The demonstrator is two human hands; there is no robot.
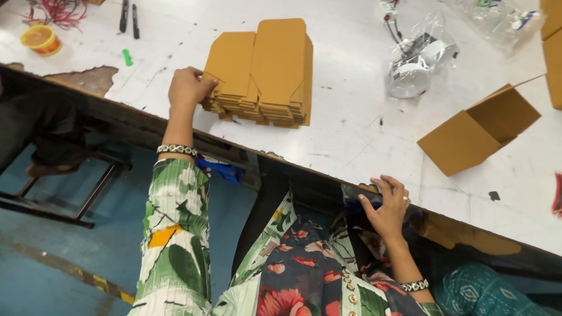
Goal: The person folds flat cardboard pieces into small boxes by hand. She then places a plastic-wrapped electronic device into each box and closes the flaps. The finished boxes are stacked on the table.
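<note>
A stack of flat brown cardboard box blanks (263, 73) lies on the white table (351, 134). My left hand (188, 88) rests at the stack's left edge, fingers curled on the corner of the top blanks. My right hand (387, 206) sits at the table's near edge, fingers spread and bent, touching a dark thing under the edge; whether it grips anything I cannot tell. An assembled brown cardboard box (477, 131) lies open on the table, to the right of the stack.
Clear plastic bags with a shiny metal part (413, 64) lie behind the box. An orange tape roll (40, 38), two black pens (129, 16) and a green bit (127, 57) sit at far left. More brown cardboard (552, 52) is at the right edge.
</note>
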